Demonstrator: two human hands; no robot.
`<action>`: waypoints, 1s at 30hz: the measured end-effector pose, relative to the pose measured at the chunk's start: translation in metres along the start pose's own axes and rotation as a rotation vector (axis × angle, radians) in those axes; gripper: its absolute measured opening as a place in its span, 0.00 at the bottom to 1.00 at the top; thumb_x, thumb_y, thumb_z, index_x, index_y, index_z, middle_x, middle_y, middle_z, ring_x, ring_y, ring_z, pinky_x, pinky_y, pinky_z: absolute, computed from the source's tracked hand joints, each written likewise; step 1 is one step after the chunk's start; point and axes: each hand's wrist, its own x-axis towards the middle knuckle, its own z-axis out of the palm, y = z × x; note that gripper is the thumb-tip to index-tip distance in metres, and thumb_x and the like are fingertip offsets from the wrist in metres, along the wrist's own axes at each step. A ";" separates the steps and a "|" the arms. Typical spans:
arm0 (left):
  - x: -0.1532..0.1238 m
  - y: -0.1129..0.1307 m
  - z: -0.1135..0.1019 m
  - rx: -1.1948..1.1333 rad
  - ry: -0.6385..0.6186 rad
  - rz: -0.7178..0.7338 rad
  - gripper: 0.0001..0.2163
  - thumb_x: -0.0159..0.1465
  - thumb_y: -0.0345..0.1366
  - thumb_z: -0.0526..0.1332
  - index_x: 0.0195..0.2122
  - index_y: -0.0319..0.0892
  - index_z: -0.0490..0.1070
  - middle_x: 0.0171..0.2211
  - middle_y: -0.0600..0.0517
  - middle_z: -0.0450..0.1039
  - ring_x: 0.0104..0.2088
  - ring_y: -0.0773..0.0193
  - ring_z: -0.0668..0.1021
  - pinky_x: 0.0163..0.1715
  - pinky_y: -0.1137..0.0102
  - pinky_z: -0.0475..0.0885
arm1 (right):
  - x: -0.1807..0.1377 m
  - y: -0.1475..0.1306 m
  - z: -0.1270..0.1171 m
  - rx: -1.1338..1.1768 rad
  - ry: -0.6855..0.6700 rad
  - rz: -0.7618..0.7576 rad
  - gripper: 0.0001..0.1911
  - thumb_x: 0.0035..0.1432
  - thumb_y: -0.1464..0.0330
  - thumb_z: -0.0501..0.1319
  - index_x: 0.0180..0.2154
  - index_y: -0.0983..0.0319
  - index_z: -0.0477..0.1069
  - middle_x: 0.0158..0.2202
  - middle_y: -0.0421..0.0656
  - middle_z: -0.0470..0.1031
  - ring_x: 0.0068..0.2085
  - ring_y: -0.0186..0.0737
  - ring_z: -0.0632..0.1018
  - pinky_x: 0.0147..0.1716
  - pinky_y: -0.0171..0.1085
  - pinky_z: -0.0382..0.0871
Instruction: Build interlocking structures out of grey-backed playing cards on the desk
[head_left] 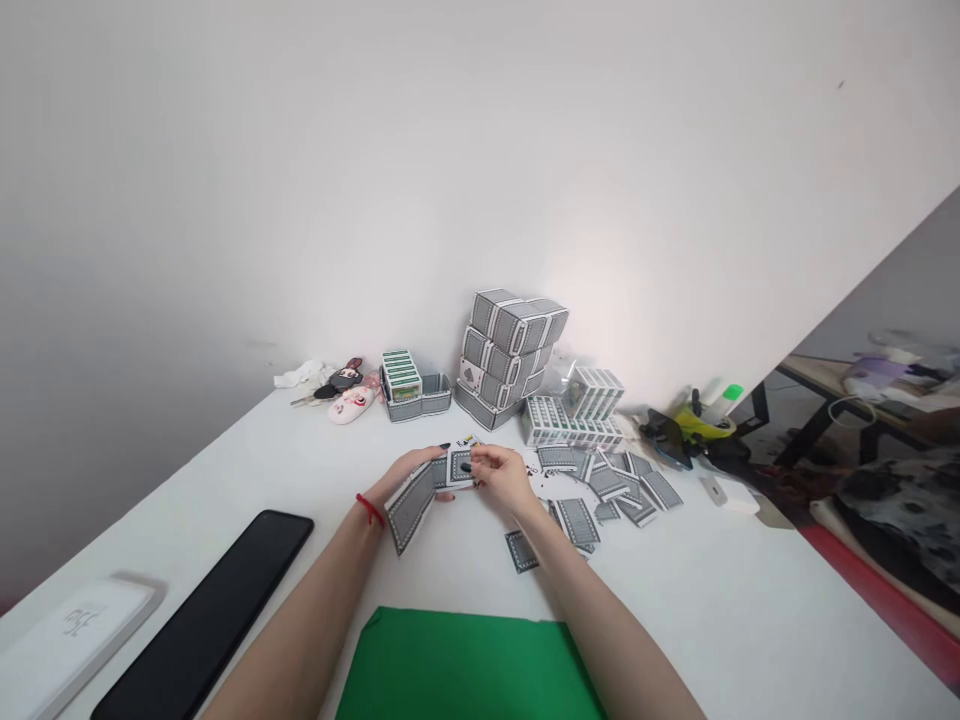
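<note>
My left hand (414, 466) is closed on a strip of grey-backed playing cards (412, 508), which look joined and bent at an angle. The fingers of my right hand (501, 476) pinch the strip's right end, at a card (460, 465) with its grey back toward me. A face card (468, 441) shows just behind the fingers. Loose playing cards (577, 522) lie scattered on the white table to the right of my right hand, some face up. Behind my hands stands a tall stack of boxes built from folded cards (504, 355).
An open card-made box (420, 405) holds small green-and-white packs (401, 372). More packs (574, 422) are stacked to its right. Keys and trinkets (349, 402) lie at the back left. A black phone (214, 610) and a white device (82, 640) are at the left; green material (472, 665) is in front.
</note>
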 end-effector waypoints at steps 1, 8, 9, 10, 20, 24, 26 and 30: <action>0.000 0.001 0.001 -0.012 -0.014 -0.009 0.17 0.37 0.32 0.71 0.31 0.41 0.76 0.33 0.50 0.76 0.37 0.56 0.75 0.40 0.67 0.69 | 0.000 0.000 0.000 0.001 0.004 -0.001 0.12 0.33 0.66 0.68 0.25 0.62 0.76 0.23 0.38 0.74 0.19 0.31 0.69 0.19 0.32 0.65; 0.001 0.005 0.014 -0.520 0.000 -0.380 0.17 0.54 0.42 0.63 0.41 0.38 0.73 0.39 0.43 0.76 0.36 0.60 0.76 0.30 0.71 0.72 | -0.002 -0.005 0.001 0.021 0.008 0.041 0.17 0.33 0.62 0.69 0.28 0.64 0.78 0.25 0.42 0.76 0.20 0.34 0.72 0.21 0.36 0.69; 0.001 0.006 0.015 -0.541 0.013 -0.393 0.17 0.53 0.41 0.63 0.41 0.38 0.74 0.39 0.43 0.75 0.37 0.61 0.76 0.30 0.72 0.72 | -0.003 -0.007 0.001 0.029 0.002 0.050 0.18 0.33 0.60 0.69 0.29 0.64 0.78 0.26 0.42 0.76 0.21 0.35 0.72 0.22 0.37 0.70; 0.001 0.007 0.015 -0.547 0.017 -0.393 0.16 0.53 0.40 0.64 0.41 0.37 0.74 0.40 0.43 0.75 0.37 0.61 0.75 0.30 0.73 0.72 | -0.004 -0.008 0.002 0.038 -0.005 0.058 0.20 0.33 0.59 0.69 0.30 0.64 0.78 0.27 0.43 0.77 0.23 0.36 0.73 0.23 0.37 0.71; -0.005 0.018 0.015 -0.550 -0.053 -0.333 0.12 0.53 0.37 0.65 0.37 0.36 0.76 0.40 0.43 0.75 0.38 0.59 0.75 0.39 0.65 0.73 | -0.013 -0.028 0.009 0.113 -0.055 0.125 0.19 0.37 0.54 0.67 0.25 0.63 0.78 0.26 0.42 0.75 0.30 0.40 0.75 0.30 0.40 0.75; -0.005 0.019 0.016 -0.554 -0.066 -0.315 0.15 0.53 0.39 0.65 0.40 0.37 0.76 0.41 0.43 0.75 0.40 0.57 0.76 0.40 0.63 0.72 | -0.014 -0.031 0.008 0.132 -0.049 0.150 0.19 0.36 0.55 0.68 0.28 0.64 0.78 0.28 0.43 0.76 0.30 0.40 0.75 0.29 0.40 0.75; -0.005 0.018 0.016 -0.547 -0.069 -0.310 0.16 0.54 0.39 0.64 0.41 0.37 0.75 0.42 0.42 0.75 0.40 0.57 0.76 0.41 0.62 0.72 | -0.013 -0.031 0.008 0.139 -0.040 0.157 0.20 0.36 0.56 0.68 0.28 0.64 0.78 0.28 0.43 0.76 0.29 0.39 0.74 0.28 0.39 0.74; -0.005 0.014 0.014 -0.578 -0.097 -0.311 0.17 0.53 0.37 0.66 0.43 0.37 0.74 0.43 0.42 0.75 0.41 0.56 0.76 0.43 0.61 0.71 | -0.012 -0.028 0.008 0.155 -0.030 0.165 0.20 0.35 0.55 0.68 0.28 0.64 0.78 0.27 0.42 0.76 0.28 0.37 0.74 0.28 0.39 0.74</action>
